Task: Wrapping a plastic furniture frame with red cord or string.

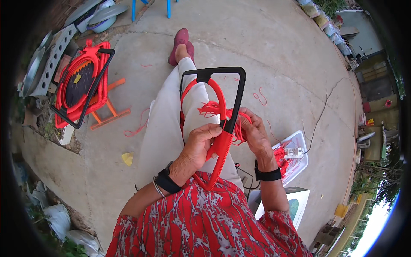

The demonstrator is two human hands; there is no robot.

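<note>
On my lap stands a black metal frame (239,92) with a red toothed plastic ring (219,152) fitted inside it. My left hand (198,146) grips the red ring at its lower middle, thumb over the toothed edge. My right hand (253,133) is closed on a bundle of red cord (209,108) just right of the frame's black bar. The cord fans out in loose strands across the ring's opening. Both wrists carry black bands.
A pile of finished red-and-black frames (81,85) leans on an orange stand (112,112) at the left. A white tray (299,147) with red cord sits on the concrete at my right, a white box (295,203) beside it. Cord scraps (259,97) litter the ground. Metal basins (100,17) lie at top left.
</note>
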